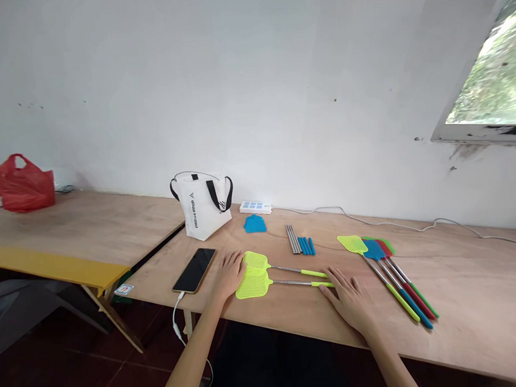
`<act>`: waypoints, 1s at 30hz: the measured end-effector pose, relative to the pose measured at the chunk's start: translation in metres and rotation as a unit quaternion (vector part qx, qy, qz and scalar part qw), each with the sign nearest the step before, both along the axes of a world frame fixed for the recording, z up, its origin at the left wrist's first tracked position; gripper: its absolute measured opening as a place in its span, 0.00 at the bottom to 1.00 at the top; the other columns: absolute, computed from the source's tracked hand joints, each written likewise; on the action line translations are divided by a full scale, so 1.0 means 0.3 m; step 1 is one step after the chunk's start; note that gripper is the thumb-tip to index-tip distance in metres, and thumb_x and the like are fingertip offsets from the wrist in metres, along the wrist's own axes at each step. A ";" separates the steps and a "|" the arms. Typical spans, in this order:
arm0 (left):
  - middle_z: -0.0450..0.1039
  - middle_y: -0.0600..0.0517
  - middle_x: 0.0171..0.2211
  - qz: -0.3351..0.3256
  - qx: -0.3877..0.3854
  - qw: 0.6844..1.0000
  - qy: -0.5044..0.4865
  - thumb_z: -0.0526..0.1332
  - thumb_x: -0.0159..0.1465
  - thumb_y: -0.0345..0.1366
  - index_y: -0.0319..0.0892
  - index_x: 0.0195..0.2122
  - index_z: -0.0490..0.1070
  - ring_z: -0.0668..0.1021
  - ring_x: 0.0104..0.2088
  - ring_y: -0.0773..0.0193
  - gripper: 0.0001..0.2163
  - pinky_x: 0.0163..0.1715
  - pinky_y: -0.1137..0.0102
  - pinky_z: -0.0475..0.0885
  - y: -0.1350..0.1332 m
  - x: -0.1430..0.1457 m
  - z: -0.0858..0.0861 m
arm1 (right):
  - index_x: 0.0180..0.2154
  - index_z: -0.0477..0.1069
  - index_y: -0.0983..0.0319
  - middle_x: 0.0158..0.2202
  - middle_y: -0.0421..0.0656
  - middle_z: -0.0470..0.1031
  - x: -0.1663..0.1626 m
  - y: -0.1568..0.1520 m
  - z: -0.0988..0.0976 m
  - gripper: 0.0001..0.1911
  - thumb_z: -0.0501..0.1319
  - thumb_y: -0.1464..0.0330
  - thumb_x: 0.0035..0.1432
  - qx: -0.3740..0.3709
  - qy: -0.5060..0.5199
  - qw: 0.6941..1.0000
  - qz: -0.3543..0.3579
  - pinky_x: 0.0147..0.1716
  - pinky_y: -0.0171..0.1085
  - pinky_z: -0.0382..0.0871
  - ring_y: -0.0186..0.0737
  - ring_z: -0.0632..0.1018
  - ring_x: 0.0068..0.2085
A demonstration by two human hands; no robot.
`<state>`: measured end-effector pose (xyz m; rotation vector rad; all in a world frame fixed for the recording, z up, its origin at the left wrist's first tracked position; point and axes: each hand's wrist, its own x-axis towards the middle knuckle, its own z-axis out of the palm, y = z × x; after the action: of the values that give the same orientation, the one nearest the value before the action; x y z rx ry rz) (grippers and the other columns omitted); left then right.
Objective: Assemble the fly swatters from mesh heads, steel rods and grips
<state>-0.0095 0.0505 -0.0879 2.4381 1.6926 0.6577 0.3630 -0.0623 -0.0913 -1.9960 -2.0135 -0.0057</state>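
Note:
Two yellow-green fly swatters lie side by side before me, the farther one's head (pixel 256 259) overlapping the nearer one's head (pixel 253 286). My left hand (pixel 230 275) rests flat at the left edge of these heads, fingers stretched out. Over the handle ends at the other side lies my right hand (pixel 348 298), palm down with fingers spread. Beyond the swatters are several metal rods (pixel 292 240) and short blue handles (pixel 306 246). Farther back sits a blue swatter head (pixel 254 223). To the right, several finished swatters (pixel 394 276) in yellow-green, blue, red and green fan out.
A phone (pixel 194 270) with a white cable (pixel 177 326) lies left of my left hand. Behind it stands a white tote bag (pixel 204 209). A power strip (pixel 255 207) lies against the wall. A red plastic bag (pixel 23 185) sits on the adjoining table (pixel 93 222).

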 end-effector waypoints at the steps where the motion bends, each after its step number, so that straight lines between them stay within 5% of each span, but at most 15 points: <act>1: 0.62 0.45 0.67 0.000 -0.001 1.000 -0.001 0.45 0.74 0.43 0.45 0.65 0.63 0.63 0.68 0.51 0.22 0.67 0.49 0.56 -0.001 0.000 0.001 | 0.68 0.59 0.55 0.70 0.45 0.58 -0.001 0.000 0.001 0.31 0.46 0.51 0.70 -0.001 0.001 1.000 -0.001 0.68 0.61 0.48 0.48 0.59 0.71; 30: 0.62 0.46 0.68 -0.003 -0.006 1.000 -0.004 0.44 0.74 0.43 0.45 0.66 0.62 0.62 0.68 0.52 0.22 0.68 0.51 0.55 -0.001 -0.003 0.000 | 0.68 0.59 0.55 0.70 0.46 0.59 -0.003 0.000 -0.008 0.31 0.45 0.51 0.70 0.008 -0.001 1.000 -0.003 0.68 0.61 0.48 0.49 0.59 0.70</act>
<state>-0.0105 0.0503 -0.0879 2.4271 1.6814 0.6544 0.3621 -0.0622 -0.0936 -1.9928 -2.0034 -0.0246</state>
